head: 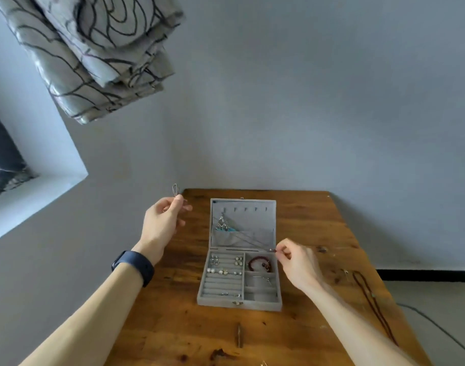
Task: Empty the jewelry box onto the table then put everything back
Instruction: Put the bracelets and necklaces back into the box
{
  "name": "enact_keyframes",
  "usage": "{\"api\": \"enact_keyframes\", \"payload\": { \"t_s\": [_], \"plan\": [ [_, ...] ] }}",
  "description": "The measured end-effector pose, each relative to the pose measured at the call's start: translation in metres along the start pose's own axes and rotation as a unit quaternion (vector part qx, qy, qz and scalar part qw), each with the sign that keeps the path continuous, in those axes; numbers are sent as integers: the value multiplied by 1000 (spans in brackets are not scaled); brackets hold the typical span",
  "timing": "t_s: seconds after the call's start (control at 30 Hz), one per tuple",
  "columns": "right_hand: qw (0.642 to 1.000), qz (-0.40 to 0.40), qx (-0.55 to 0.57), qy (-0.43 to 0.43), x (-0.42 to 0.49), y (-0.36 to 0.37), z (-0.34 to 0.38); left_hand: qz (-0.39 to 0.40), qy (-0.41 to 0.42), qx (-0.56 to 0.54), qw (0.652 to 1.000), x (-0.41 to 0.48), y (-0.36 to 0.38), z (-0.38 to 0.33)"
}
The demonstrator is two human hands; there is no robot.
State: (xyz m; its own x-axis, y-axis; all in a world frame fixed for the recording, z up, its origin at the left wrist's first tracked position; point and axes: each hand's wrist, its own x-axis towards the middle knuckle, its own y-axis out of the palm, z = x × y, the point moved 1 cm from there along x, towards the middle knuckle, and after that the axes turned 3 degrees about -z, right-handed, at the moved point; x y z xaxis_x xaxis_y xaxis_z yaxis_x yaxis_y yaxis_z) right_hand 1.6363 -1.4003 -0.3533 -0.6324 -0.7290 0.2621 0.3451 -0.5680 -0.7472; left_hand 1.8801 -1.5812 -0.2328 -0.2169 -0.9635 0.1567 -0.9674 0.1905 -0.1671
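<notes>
Centre frame, the open jewelry box [239, 281] sits on the bench [173, 326]; I see both hands [161, 223] [296, 262] pinching a thin chain's [248, 240] ends. Pulled further, it may snag the lid's pendant [222, 224].

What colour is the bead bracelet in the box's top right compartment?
Dark red, in the round bead bracelet inside the grey felt jewelry box; head view.
</notes>
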Motion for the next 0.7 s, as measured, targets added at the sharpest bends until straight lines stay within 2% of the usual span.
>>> {"api": "enact_keyframes", "payload": {
  "t_s": [0.13,0.33,0.53,0.7],
  "plan": [
    [999,4,-5,-40,54,24,17,-11,36,5,999,28,5,-32],
    [993,35,-51,-97,108,57,38,29,79,17,996,58,30,-61],
    [987,63,-87,-118,124,73,43,78,99,39,991,72,62,-66],
    [975,136,-116,-132,123,75,44,100,94,69,988,83,79,-63]
  ]
}}
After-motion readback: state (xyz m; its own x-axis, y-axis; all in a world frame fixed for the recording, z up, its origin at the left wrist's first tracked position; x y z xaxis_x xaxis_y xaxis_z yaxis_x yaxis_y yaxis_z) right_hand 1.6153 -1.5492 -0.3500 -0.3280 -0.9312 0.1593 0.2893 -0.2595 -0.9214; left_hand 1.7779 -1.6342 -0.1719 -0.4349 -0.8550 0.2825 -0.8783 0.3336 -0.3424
